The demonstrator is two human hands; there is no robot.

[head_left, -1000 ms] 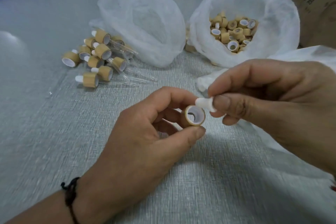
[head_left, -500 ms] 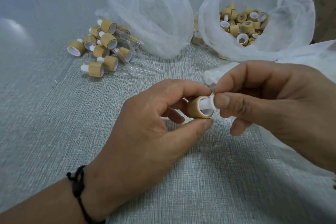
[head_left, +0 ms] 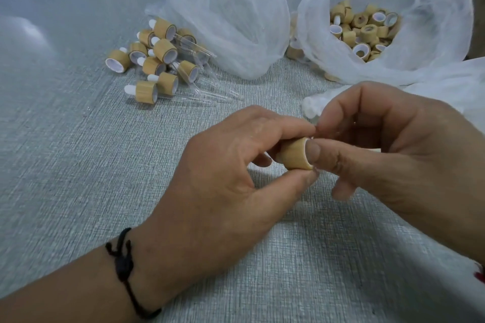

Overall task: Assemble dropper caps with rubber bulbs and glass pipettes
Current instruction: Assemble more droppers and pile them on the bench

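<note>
Thumb of right hand (head_left: 393, 155) should press squarely into small tan bamboo-look cylindrical cap (head_left: 295, 153), which left hand (head_left: 225, 173) pinches steady above grey woven tabletop (head_left: 78, 165).

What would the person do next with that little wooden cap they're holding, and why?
Probably keep pushing with the right thumb. The left hand pinches the wooden cap while the right hand presses its thumb over the cap's open end. The rubber bulb cannot be seen here, so it is likely inside but perhaps not fully seated. A glass tube would come afterwards.
</note>
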